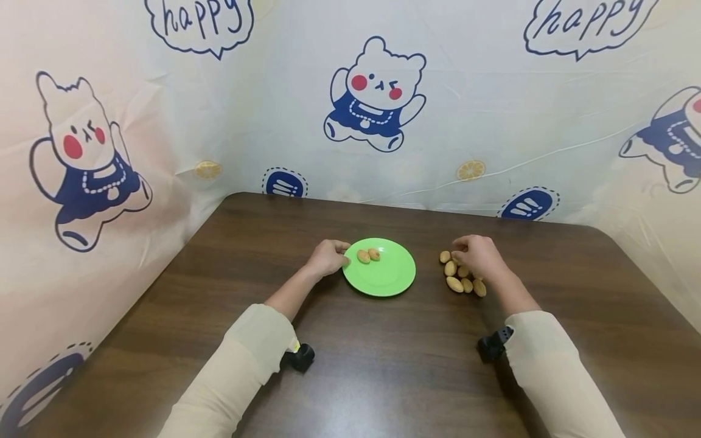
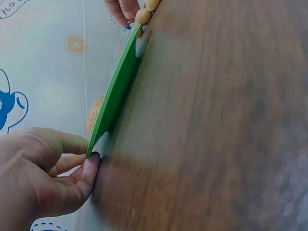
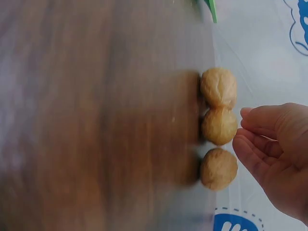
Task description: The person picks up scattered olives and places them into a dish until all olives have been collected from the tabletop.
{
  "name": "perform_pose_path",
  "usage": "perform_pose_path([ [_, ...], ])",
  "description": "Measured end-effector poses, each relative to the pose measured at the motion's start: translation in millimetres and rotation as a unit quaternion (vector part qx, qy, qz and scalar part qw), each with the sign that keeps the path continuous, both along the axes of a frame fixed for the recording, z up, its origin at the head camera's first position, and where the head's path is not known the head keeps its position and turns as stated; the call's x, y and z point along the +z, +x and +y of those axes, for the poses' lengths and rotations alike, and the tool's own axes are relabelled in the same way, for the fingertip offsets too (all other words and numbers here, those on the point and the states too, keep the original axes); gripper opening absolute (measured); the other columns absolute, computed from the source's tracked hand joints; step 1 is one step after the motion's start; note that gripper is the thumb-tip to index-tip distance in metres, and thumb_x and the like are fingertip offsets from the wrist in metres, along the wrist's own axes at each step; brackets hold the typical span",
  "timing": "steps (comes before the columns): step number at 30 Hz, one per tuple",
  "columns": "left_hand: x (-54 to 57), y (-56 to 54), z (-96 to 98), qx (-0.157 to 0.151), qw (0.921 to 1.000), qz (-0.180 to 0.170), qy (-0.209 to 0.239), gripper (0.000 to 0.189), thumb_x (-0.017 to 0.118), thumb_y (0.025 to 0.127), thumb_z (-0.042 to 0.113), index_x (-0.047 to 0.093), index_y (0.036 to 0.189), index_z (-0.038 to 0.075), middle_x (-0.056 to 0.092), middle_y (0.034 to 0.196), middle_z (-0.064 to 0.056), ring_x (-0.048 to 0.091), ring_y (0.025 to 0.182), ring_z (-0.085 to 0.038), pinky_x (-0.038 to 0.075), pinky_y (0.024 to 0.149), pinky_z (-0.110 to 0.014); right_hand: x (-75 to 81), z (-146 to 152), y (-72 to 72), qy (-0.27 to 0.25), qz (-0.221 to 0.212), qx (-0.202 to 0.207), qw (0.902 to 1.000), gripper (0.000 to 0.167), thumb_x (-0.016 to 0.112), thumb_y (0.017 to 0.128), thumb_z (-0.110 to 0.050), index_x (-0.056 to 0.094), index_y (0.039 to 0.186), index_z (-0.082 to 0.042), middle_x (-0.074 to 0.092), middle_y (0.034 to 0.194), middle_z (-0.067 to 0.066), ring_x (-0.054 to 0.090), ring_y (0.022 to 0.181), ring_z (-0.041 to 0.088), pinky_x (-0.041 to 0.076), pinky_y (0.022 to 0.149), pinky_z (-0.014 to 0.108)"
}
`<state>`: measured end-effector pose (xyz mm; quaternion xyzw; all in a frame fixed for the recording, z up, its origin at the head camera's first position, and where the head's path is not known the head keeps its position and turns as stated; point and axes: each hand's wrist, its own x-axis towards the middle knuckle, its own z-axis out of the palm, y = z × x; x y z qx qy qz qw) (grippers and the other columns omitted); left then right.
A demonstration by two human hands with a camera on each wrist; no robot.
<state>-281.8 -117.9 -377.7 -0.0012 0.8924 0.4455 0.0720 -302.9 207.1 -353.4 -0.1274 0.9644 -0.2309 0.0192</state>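
A bright green plate [image 1: 380, 280] lies on the table with two tan walnuts [image 1: 364, 257] toward its back left. My left hand [image 1: 328, 258] pinches the plate's left rim; in the left wrist view the thumb is under the edge and the fingers are on top. To the right of the plate sits a group of several walnuts [image 1: 454, 284]. Over the back of this group is my right hand [image 1: 477, 255], its fingers bent downward. In the right wrist view the thumb and fingertips [image 3: 246, 113] are close together behind the front walnuts [image 3: 219, 126], with nothing visible between them.
The brown wooden table [image 1: 350, 377] has its back edge against a pale curtain [image 1: 471, 115] printed with cartoon bears. Black wrist cameras [image 1: 301, 358] are strapped at both sleeve cuffs, low over the tabletop.
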Motion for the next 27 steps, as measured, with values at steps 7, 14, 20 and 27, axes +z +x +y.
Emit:
perform_pose_path([
  [7, -1.6, -0.3, -0.3, 0.002, 1.0000, 0.000, 0.002, 0.044, 0.061, 0.087, 0.004, 0.053, 0.129, 0.000, 0.056, 0.121, -0.015, 0.050, 0.110, -0.025, 0.045, 0.085, -0.033, -3.9, 11.1, -1.0, 0.006, -0.006, -0.013, 0.9999, 0.035, 0.057, 0.092, -0.014, 0.057, 0.119, 0.009, 0.061, 0.107, 0.023, 0.057, 0.095, 0.035, 0.047, 0.076, 0.044],
  [14, 0.5, 0.5, -0.7, 0.001, 0.9999, 0.004, 0.012, 0.043, 0.060, 0.086, 0.002, 0.053, 0.128, -0.002, 0.057, 0.116, -0.016, 0.053, 0.104, -0.025, 0.047, 0.077, -0.030, -3.7, 15.4, -2.0, 0.001, -0.016, -0.010, 0.9998, 0.034, 0.057, 0.091, -0.015, 0.059, 0.117, 0.008, 0.062, 0.106, 0.023, 0.058, 0.093, 0.034, 0.048, 0.074, 0.043],
  [20, 0.5, 0.3, 1.3, 0.004, 0.9999, -0.001, 0.015, 0.044, 0.061, 0.085, 0.002, 0.053, 0.128, 0.000, 0.058, 0.114, -0.015, 0.053, 0.102, -0.024, 0.046, 0.075, -0.027, -3.8, 16.9, -1.6, 0.002, -0.033, -0.009, 0.9994, 0.034, 0.058, 0.091, -0.015, 0.059, 0.116, 0.007, 0.061, 0.106, 0.023, 0.058, 0.090, 0.031, 0.048, 0.072, 0.041],
  [27, -0.4, -0.5, -0.4, 0.005, 0.9999, 0.000, 0.015, 0.044, 0.061, 0.085, 0.001, 0.053, 0.128, -0.001, 0.058, 0.113, -0.015, 0.053, 0.101, -0.023, 0.046, 0.076, -0.028, -4.2, 13.5, -2.8, 0.006, -0.035, -0.001, 0.9994, 0.030, 0.060, 0.090, -0.016, 0.063, 0.111, 0.006, 0.063, 0.101, 0.020, 0.058, 0.086, 0.029, 0.048, 0.073, 0.042],
])
